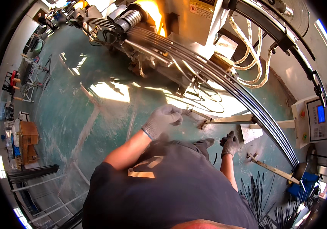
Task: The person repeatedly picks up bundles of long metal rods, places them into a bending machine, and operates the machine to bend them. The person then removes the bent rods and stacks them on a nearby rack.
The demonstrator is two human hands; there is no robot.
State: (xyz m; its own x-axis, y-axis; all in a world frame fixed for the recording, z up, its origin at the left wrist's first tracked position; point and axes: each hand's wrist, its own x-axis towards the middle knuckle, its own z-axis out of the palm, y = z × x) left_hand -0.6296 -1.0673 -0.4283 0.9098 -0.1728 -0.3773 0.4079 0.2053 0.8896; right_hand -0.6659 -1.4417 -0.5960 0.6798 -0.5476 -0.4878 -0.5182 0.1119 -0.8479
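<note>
We find the gloved left hand (163, 120) at centre, fingers curled; the gloved right hand (230, 144) at four o'clock, likewise. We cannot tell whether either grasps anything. Dark rods (265, 117) arc from eleven o'clock to four.

At three o'clock stands a pale control box (314, 129) with a blue screen (321, 113), at four o'clock a blue bin (307, 187). A brown cabinet (29, 137) sits near nine o'clock, a bright window (0, 166) between eight and nine. Far off, past ten o'clock, is another person (49, 23) in dark clothes
</note>
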